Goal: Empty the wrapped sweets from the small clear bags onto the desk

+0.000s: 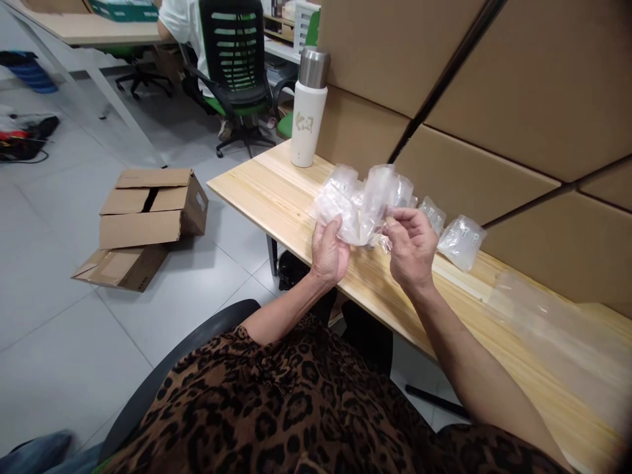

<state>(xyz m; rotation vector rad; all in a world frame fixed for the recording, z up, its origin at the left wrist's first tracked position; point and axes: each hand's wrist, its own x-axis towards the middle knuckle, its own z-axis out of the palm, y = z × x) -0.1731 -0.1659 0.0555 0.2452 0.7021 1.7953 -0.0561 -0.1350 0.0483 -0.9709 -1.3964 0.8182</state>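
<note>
Above the near edge of the wooden table [261, 178], my left hand [330, 253] grips a clear plastic bag [340, 204], thumb on top. My right hand [409, 247] pinches the right side of the crinkled plastic with thumb and fingertips. An upright fold of the plastic rises between the two hands. Whether this is one bag or several is hard to make out. Just behind and right of my right hand, a clear plastic bag with small dark marks [463, 242] lies on the table, and a smaller similar bag [433, 214] is beside it.
A white tumbler with a steel lid [309, 108] stands at the table's far left corner. Stacked cardboard boxes [474, 85] wall the back. A clear plastic sheet [538, 309] lies at right. Open cartons [148, 217] sit on the floor; a person [185, 33] sits beyond.
</note>
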